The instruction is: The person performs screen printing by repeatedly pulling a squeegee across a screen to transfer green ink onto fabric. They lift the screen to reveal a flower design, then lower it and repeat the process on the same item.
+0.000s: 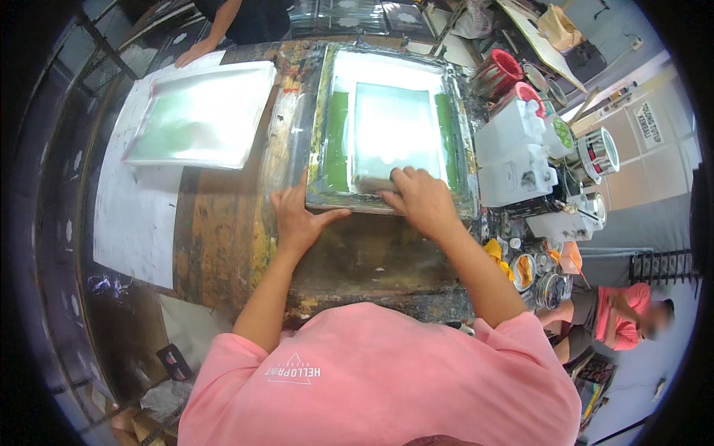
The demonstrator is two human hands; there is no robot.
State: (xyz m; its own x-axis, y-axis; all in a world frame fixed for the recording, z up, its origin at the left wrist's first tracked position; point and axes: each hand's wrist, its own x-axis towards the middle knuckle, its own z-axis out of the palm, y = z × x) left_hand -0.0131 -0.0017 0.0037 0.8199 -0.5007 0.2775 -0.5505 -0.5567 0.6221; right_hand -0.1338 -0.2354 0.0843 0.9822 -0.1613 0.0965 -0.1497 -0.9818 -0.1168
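A screen-printing frame with green-edged mesh lies flat on the stained wooden table. My right hand is closed on a squeegee at the near end of the mesh. My left hand lies flat with fingers spread on the table, pressing against the frame's near left corner. A pale rectangular print area shows through the middle of the mesh.
A shiny sheet rests on white paper at the left; another person's hand touches the paper's far edge. White boxes, red tubs and ink jars crowd the right. A seated person is at lower right.
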